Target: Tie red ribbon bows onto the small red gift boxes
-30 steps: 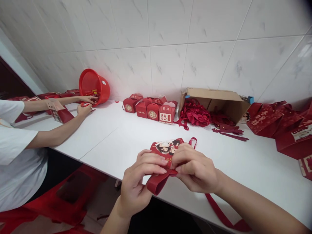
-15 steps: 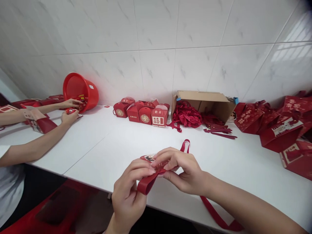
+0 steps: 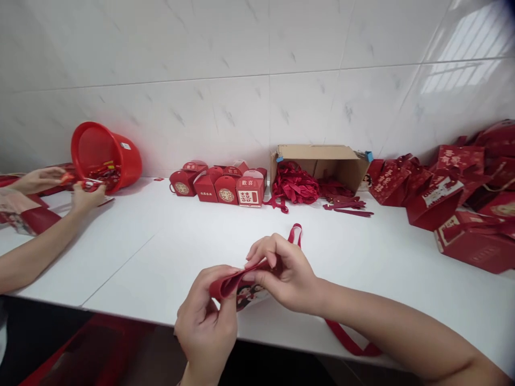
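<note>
Near the table's front edge, my left hand (image 3: 207,316) is closed on a folded red strap (image 3: 225,286), which makes a loop at its fingers. My right hand (image 3: 287,276) pinches the same strap farther right, thumb below and fingertips above. Just under the strap shows a printed red piece (image 3: 251,295) with cartoon figures on it; my fingers hide much of it, so I cannot tell its full shape. A thin red ribbon (image 3: 296,234) loops up behind my right hand, and a dark red ribbon (image 3: 350,340) lies below my right forearm.
Red gift boxes (image 3: 227,187) stand along the wall. Beside them a cardboard box (image 3: 341,155) on its side holds red ribbons (image 3: 295,185). More red boxes (image 3: 475,241) are piled at right. At left, a co-worker's hands (image 3: 88,197) handle small packets by a tipped red bucket (image 3: 131,163).
The strap and printed piece have turned in my hands, so the cartoon figures now show below the strap. My view has shifted right. The co-worker's hands have drawn back from the bucket's mouth.
</note>
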`<state>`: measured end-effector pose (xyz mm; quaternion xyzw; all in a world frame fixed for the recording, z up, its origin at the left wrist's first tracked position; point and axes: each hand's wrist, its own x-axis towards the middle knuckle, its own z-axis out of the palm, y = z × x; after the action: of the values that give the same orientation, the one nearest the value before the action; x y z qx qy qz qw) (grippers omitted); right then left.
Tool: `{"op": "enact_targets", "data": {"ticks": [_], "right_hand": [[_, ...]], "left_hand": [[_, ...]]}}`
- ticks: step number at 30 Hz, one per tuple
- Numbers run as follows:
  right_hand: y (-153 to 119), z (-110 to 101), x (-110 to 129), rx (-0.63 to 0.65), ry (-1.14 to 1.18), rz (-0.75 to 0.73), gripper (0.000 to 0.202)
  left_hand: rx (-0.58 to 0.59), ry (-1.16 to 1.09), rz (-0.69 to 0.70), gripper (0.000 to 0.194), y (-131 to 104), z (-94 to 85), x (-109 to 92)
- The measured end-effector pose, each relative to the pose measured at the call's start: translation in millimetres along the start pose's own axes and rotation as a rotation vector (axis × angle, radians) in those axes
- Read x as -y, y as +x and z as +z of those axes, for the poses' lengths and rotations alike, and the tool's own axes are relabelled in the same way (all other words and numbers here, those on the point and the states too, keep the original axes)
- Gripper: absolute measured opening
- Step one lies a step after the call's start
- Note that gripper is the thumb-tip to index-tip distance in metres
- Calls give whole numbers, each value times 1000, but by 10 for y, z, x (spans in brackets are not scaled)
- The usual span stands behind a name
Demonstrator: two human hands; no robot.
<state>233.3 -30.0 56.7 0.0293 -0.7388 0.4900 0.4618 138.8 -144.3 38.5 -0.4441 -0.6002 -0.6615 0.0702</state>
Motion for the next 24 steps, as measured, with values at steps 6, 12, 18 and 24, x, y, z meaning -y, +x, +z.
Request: {"op": "enact_targets", "data": {"ticks": [6,12,18,24], "right_hand": [[32,-6,1,-18,-33,-2,38],[122,-179,48,189,57,156,31],[363,-591,300,439,-377,119,17],[409,-1586,611,-167,-534,313,25]], "left_hand": [[-68,24,-167,7,19,112,-135],[-123,66,-264,17,35,104,-128],[-190,-41,-180,48,78,102,-5],[263,161,-22,54,91,171,390]]}}
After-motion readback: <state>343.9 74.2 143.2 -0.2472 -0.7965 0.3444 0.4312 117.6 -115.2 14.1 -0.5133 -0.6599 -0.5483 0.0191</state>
